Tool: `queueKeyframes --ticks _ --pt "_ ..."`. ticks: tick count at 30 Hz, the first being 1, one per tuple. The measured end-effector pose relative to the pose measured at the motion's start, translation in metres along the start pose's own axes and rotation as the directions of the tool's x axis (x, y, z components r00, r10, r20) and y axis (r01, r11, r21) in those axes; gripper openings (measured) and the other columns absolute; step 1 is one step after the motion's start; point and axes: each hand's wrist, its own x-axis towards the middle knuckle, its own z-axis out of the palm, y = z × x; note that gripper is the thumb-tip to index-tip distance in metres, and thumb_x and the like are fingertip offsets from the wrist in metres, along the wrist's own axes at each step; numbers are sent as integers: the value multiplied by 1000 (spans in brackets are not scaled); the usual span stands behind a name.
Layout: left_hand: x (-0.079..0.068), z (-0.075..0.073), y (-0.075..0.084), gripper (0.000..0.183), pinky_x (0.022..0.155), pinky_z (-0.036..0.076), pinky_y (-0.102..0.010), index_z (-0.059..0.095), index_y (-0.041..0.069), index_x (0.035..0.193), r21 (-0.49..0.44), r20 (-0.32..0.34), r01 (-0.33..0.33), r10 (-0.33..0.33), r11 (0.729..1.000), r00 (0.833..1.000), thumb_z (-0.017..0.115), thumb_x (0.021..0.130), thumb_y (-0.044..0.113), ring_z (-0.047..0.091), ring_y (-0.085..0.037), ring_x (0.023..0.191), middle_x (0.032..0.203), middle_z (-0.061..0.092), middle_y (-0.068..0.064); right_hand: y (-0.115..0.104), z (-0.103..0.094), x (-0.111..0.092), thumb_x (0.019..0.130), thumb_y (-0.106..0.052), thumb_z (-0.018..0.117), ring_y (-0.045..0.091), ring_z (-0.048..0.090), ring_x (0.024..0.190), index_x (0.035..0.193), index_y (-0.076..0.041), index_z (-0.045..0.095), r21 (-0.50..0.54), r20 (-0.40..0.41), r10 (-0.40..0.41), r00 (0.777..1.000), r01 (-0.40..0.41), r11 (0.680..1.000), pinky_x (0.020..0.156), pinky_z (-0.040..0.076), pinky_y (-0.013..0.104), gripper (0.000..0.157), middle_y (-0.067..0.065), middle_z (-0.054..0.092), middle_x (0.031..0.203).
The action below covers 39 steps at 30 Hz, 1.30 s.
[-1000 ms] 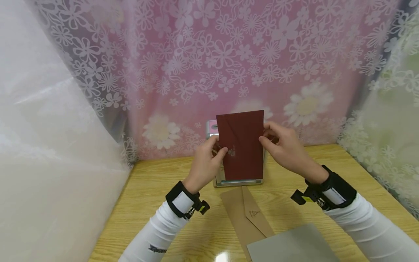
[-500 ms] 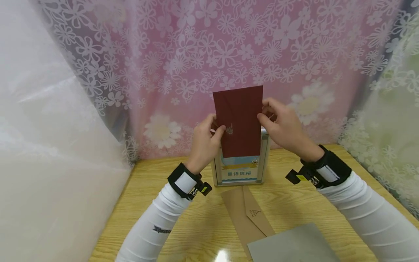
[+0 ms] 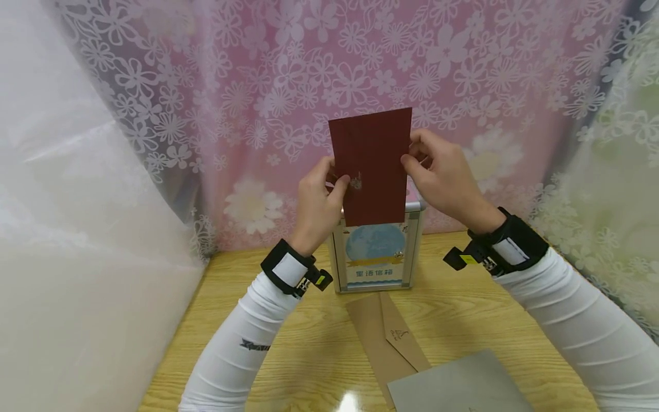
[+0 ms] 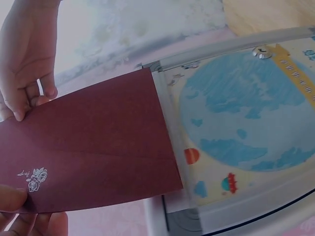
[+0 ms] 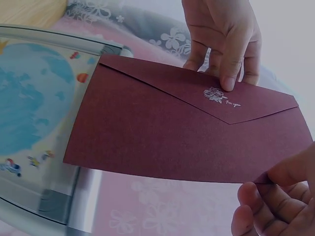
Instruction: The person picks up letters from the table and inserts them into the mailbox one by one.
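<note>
A dark red envelope (image 3: pixel 373 166) stands nearly upright in the air, its flap printed with a small silver rose design. My left hand (image 3: pixel 320 203) pinches its left edge between thumb and fingers. Higher up on the right edge, my right hand (image 3: pixel 445 174) pinches it the same way. Behind the envelope's lower end is a metal-framed letter box (image 3: pixel 378 252) with a blue globe picture and a lock on its front. In the right wrist view the envelope (image 5: pixel 187 123) overlaps the box's top edge. The envelope hides most of the box's top from the head view.
On the wooden table (image 3: pixel 268 343), a brown kraft envelope (image 3: pixel 383 337) lies in front of the box. A grey envelope (image 3: pixel 458 383) partly covers it at the near edge. A pink flowered curtain (image 3: pixel 288 114) hangs behind, with a white sheet (image 3: pixel 103 229) at the left.
Both hands have raised the dark red envelope from in front of the letter box to level with its top, uncovering the box's front. The envelopes on the table have stayed put.
</note>
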Motion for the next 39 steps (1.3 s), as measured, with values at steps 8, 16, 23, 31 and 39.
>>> queueKeyframes --ticks 8,16,23,31,39 --pt "19 -1 7 14 61 53 -30 60 2 107 -3 -61 -36 36 999 997 59 92 3 56 -10 76 85 61 -5 25 -2 18 90 0 56 8 52 72 105 2 60 -40 -65 -19 998 17 999 63 42 25 16 9 65 78" --pt "35 -2 10 14 62 52 -29 60 4 107 29 -87 -37 40 999 995 59 93 5 56 -11 78 87 62 -5 29 -6 31 91 -4 55 13 54 72 103 4 57 -99 -103 -41 994 31 995 66 43 31 14 11 63 82" --pt "38 5 -2 13 65 51 -29 62 6 104 69 -66 24 -19 997 998 60 91 2 56 -10 78 86 63 -3 43 2 31 91 -3 56 9 51 67 99 0 59 -70 -100 -25 995 18 997 62 42 26 9 9 65 80" --pt "32 10 -13 13 63 50 -29 62 7 103 126 -26 96 -93 987 995 61 91 6 57 -10 74 87 64 -4 59 10 26 92 -7 54 11 52 72 95 -3 58 -68 -49 31 998 -34 997 61 41 31 6 6 63 81" --pt "24 18 -23 17 61 50 -30 63 15 107 232 75 239 -262 943 962 61 91 12 57 -6 73 90 67 1 73 14 27 94 -15 53 17 53 75 114 -3 59 -75 -41 122 992 -124 989 66 43 33 24 9 63 91"
